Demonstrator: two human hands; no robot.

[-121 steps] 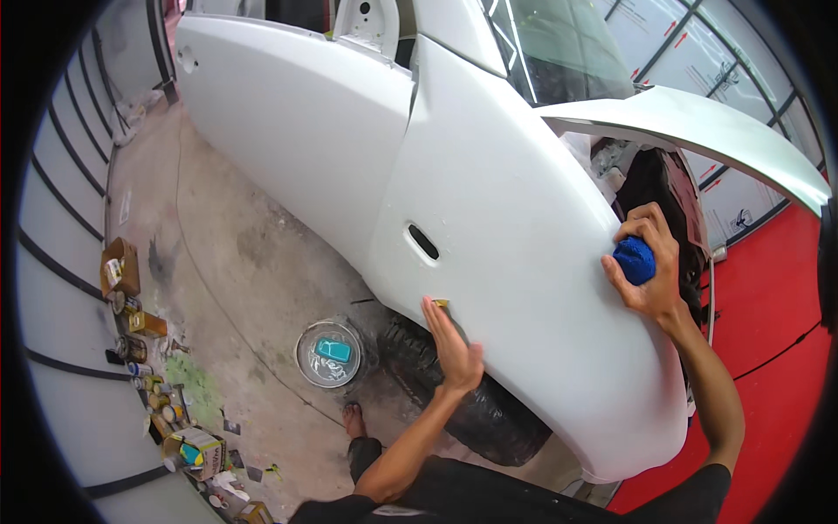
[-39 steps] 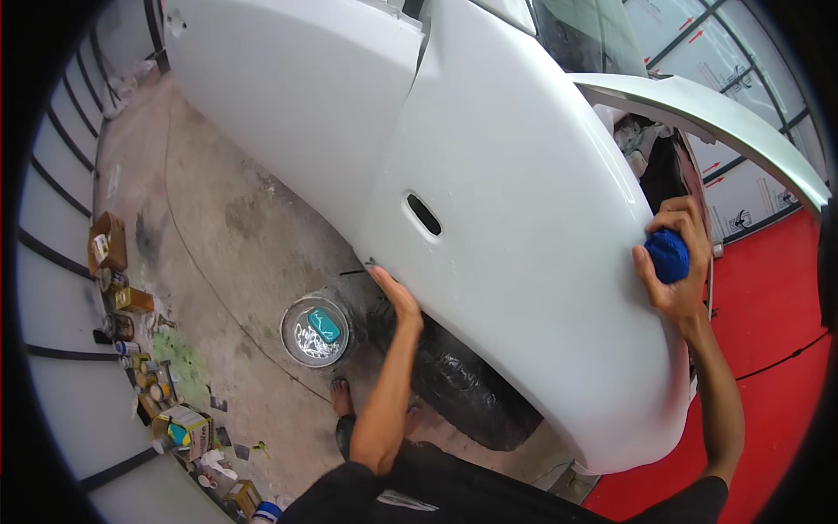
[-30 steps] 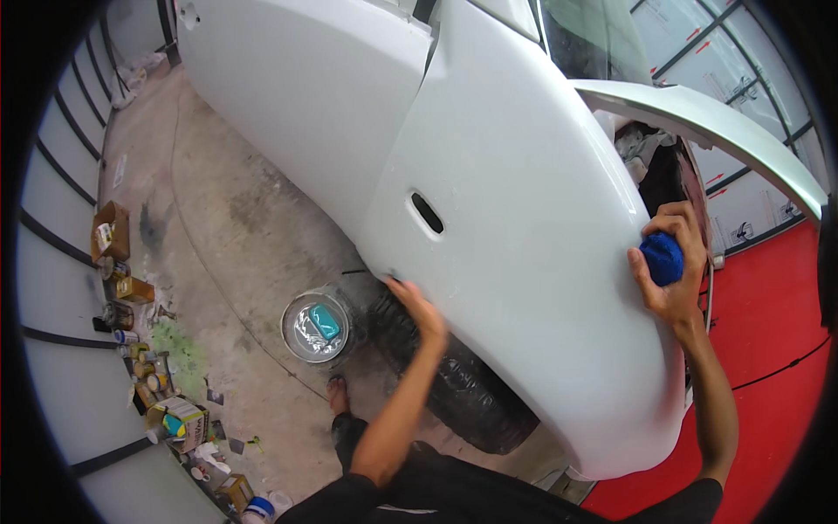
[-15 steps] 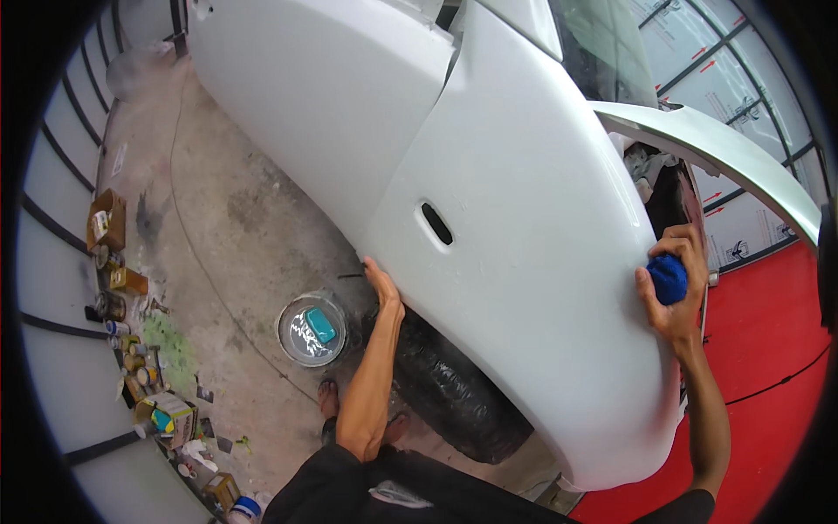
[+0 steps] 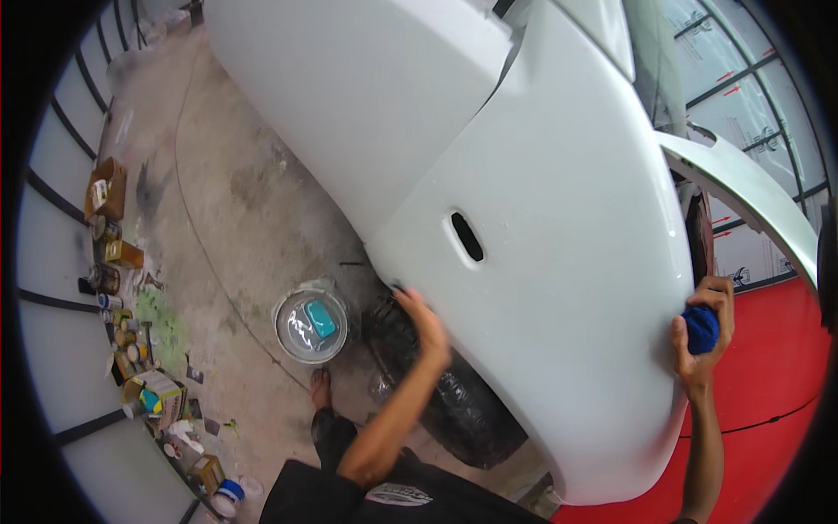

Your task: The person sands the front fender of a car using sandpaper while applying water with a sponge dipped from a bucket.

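A bunched blue cloth [image 5: 701, 329] is gripped in my right hand [image 5: 709, 362], against the right edge of the white car fender [image 5: 559, 288]. The fender's surface is smooth, and a dark oval slot [image 5: 467, 237] is cut through its side. My left hand [image 5: 426, 325] is at the fender's lower left edge, above the wheel, with its fingers stretched out and somewhat blurred. Nothing shows in it. Whether it touches the edge I cannot tell. The wheel [image 5: 467, 415], dark and covered in shiny plastic, sits partly under the fender.
On the floor left of the wheel stands a bucket [image 5: 281, 327] of liquid with a teal sponge-like block [image 5: 320, 320] in it. A thin cable [image 5: 209, 253] crosses the floor. Cans and boxes [image 5: 157, 393] line the left wall. Red sheeting [image 5: 768, 375] lies beyond the fender.
My right hand has moved down along the fender's right edge with the blue cloth. My left hand has shifted right and lower in the picture. The whole view has shifted slightly.
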